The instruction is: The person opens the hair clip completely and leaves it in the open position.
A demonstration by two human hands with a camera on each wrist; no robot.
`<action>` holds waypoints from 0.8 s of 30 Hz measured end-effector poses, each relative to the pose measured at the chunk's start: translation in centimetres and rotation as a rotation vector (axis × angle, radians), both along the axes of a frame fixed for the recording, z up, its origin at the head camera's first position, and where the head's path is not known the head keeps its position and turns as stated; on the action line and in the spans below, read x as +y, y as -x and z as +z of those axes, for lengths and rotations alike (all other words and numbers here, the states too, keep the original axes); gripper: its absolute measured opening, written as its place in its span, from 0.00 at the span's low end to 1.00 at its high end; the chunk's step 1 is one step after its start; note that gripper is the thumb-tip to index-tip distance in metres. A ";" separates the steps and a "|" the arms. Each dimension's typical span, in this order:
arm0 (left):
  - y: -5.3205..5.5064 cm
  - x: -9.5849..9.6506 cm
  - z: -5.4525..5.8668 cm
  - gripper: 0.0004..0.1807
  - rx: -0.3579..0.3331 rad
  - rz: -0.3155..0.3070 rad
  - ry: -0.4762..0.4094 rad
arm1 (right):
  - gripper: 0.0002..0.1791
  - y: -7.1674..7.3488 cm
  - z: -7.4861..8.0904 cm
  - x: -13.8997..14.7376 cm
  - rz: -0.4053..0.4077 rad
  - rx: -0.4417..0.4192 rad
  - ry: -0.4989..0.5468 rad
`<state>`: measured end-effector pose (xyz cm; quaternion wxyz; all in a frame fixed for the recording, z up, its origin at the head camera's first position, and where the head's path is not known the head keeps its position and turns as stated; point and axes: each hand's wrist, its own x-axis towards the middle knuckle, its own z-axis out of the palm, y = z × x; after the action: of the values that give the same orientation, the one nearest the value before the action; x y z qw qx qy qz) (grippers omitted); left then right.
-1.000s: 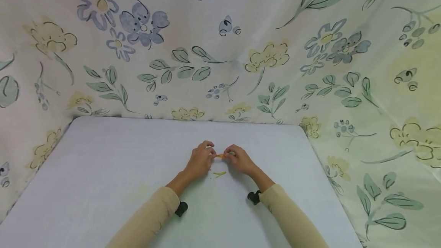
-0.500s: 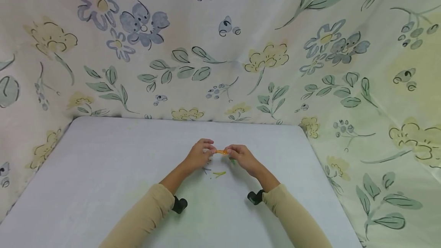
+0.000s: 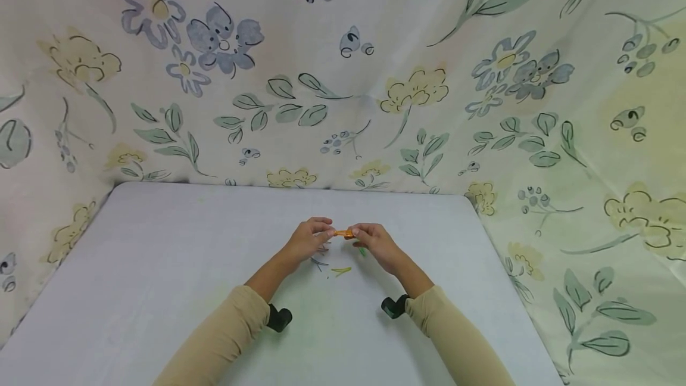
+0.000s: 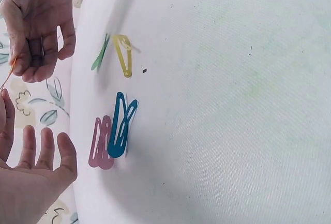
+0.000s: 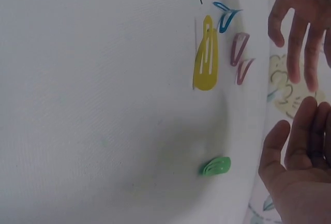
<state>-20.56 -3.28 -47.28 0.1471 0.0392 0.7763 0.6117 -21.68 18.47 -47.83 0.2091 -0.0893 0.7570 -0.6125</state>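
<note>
An orange snap hair clip (image 3: 343, 233) is stretched between both hands above the white table. My left hand (image 3: 306, 243) pinches its left end between thumb and finger. At its other end, my right hand (image 3: 377, 246) pinches it with thumb and fingertips. In the left wrist view only a thin part of the orange clip (image 4: 10, 73) shows at the edge; the right wrist view leaves it out. Below the hands lie a yellow hair clip (image 4: 123, 56), blue clips (image 4: 119, 125), pink clips (image 4: 102, 144) and a green clip (image 5: 216, 166).
The white table (image 3: 161, 267) spreads around the hands, with a floral cloth (image 3: 321, 76) behind it and at its sides. A tiny dark speck (image 4: 145, 71) lies near the yellow clip. A black wrist camera (image 3: 280, 318) sits on the left wrist.
Both hands have moved slightly up the head view with the orange clip. The blue, pink and green clips, earlier mostly hidden behind the hands, now show partly.
</note>
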 end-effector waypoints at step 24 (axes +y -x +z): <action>0.0 -0.3 -0.2 0.10 0.012 0.015 0.001 | 0.17 -0.3 0.8 -0.8 -0.053 0.025 -0.042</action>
<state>-20.53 -3.57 -47.45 0.1380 0.0371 0.7776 0.6123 -21.41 17.63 -46.99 0.1850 -0.0724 0.7745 -0.6006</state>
